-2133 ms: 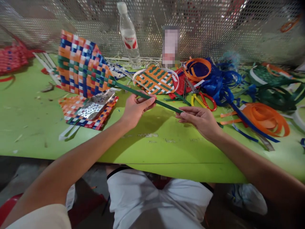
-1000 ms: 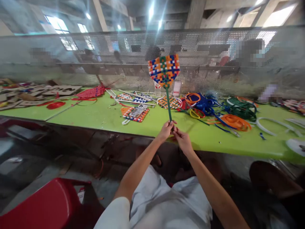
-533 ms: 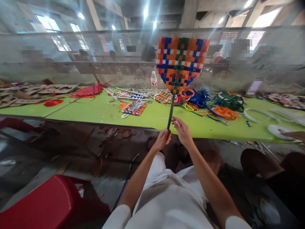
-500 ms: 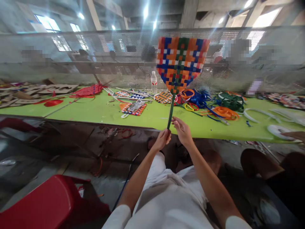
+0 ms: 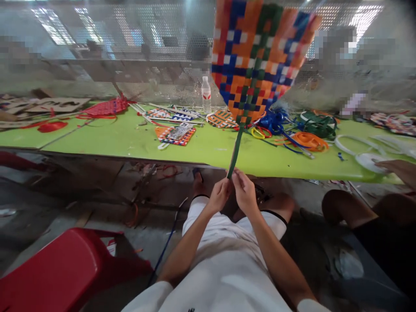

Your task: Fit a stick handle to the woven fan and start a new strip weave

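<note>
A woven hand fan (image 5: 256, 65) of orange, blue, green, white and red strips stands upright in front of me, its top cut off by the view's edge. Its narrow handle, wrapped in green strip (image 5: 236, 145), runs down to my hands over the table's front edge. My left hand (image 5: 220, 194) is closed around the handle's lower end. Close beside it, my right hand (image 5: 244, 190) pinches at the same end, thumb and fingers together on the green strip. The very tip of the handle is hidden by my fingers.
On the green table (image 5: 130, 149) lie a phone (image 5: 181, 131) on a woven piece, a red woven fan (image 5: 105, 108), blue strips (image 5: 274, 121) and an orange coil (image 5: 310, 142). A bottle (image 5: 206, 93) stands behind. Another person's hand (image 5: 398, 169) touches a white roll at right. A red stool (image 5: 61, 264) is lower left.
The fan looms larger and nearer, its top now out of view. My right hand has come down from beside the handle and closed at its lower end, next to my left.
</note>
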Demonstrator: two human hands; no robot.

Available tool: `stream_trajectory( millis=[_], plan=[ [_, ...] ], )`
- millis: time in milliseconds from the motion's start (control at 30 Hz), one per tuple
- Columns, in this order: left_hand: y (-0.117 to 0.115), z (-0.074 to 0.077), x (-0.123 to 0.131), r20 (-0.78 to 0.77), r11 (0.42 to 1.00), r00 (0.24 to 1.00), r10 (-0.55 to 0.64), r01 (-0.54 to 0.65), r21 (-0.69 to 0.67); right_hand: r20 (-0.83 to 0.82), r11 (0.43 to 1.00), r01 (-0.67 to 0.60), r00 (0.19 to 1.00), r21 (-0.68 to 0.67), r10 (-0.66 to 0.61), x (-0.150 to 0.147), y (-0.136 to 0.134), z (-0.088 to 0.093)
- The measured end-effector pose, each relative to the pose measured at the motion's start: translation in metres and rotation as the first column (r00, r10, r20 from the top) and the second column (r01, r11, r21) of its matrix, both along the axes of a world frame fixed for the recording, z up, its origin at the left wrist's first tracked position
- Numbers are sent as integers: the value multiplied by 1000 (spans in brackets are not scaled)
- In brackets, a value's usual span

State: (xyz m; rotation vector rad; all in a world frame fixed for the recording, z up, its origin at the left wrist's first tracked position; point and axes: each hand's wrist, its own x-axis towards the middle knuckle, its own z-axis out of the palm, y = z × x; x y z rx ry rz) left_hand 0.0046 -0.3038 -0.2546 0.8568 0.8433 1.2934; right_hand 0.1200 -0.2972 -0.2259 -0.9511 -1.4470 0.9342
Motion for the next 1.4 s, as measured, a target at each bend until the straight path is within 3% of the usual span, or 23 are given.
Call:
stream_trajectory(
  millis=[100, 167, 300, 433, 533, 600, 700, 767, 867, 933, 1033, 1067, 1133, 1200, 1267, 1400],
  plan=[
    [-18, 14, -15, 10, 997, 1000, 1, -1, -72, -68, 998, 55, 996, -15, -56, 5, -14, -1],
    [-32, 22, -25, 30, 982, 997, -67, 71, -174, -95, 995, 95, 991, -32, -97, 14, -19, -2],
    [-60, 30, -39, 82, 896, 972, -218, 233, -377, -150, 981, 196, 969, -8, -195, 36, -30, 0],
    [-67, 38, -40, 128, 907, 984, -124, 165, -387, -195, 972, 236, 954, 10, -229, 48, -37, 3],
    [-61, 48, -42, 96, 840, 990, -106, 141, -524, -258, 984, 172, 950, -35, -175, 54, -35, 6],
    [-61, 59, -47, 113, 833, 985, -128, 168, -527, -310, 991, 100, 943, -88, -123, 59, -32, 9],
    [-64, 72, -52, 198, 903, 964, -178, 240, -356, -394, 989, 85, 911, -122, -127, 67, -30, 13],
    [-62, 71, -50, 182, 910, 966, -184, 238, -340, -435, 986, 118, 886, -120, -159, 71, -30, 15],
    [-53, 50, -43, 96, 863, 987, -127, 158, -480, -426, 987, 128, 891, -102, -159, 80, -16, 16],
    [-48, 33, -39, 93, 866, 989, -115, 146, -478, -339, 987, 148, 927, -58, -159, 90, 13, 18],
    [-37, 17, -39, 9, 969, 993, -119, 119, -218, -73, 960, 274, 960, 62, -269, 108, 94, 32],
    [-29, 15, -41, -52, 992, 995, -91, 85, -95, 101, 935, 343, 931, 92, -351, 113, 127, 39],
    [-6, 16, -50, -103, 999, 995, -12, 16, 42, 517, 892, 419, 732, 172, -443, 119, 192, 55],
    [26, 21, -64, -125, 991, 990, 61, -45, 127, 631, 896, 414, 655, 163, -417, 121, 247, 68],
    [59, 26, -80, -145, 977, 984, 106, -76, 201, 710, 900, 418, 595, 127, -377, 120, 284, 73],
    [99, 32, -101, -194, 956, 972, 132, -73, 284, 831, 903, 429, 497, 17, -252, 121, 320, 68]
  ],
)
